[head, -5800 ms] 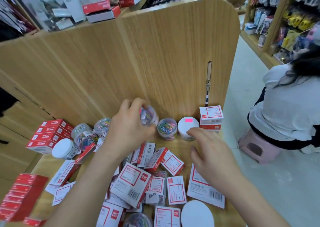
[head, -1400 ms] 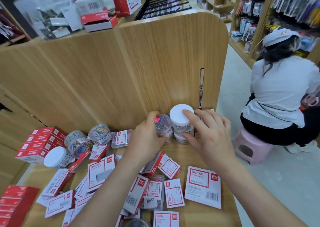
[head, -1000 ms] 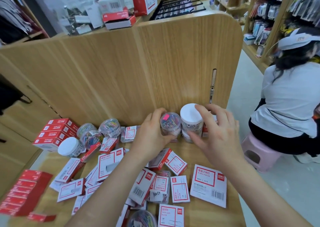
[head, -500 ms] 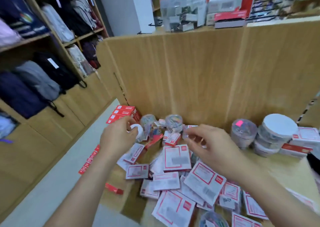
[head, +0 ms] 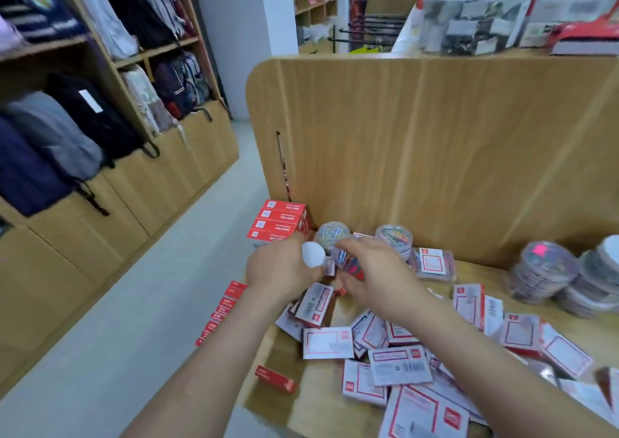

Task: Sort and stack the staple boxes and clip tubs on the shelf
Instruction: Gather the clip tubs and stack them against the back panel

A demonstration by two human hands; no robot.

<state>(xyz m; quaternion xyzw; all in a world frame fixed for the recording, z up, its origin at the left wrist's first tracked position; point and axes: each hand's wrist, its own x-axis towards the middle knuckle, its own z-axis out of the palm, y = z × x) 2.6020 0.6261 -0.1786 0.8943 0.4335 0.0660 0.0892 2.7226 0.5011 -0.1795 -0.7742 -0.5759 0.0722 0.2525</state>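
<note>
Beside red boxes (head: 279,221), left hand (head: 279,272) grips white-lidded tub (head: 313,253), lid up — right hand (head: 373,275), clip tub (head: 348,263)

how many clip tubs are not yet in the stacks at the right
4: white-lidded tub in the left hand, clear tub in the right hand, two tubs by the back wall. Boxes may hide more.

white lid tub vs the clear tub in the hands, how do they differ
The white lid tub shows an opaque white top; the clear tub shows coloured clips inside. The left hand grips the white lid tub, the right hand the clear tub. Both are small and round.
</note>
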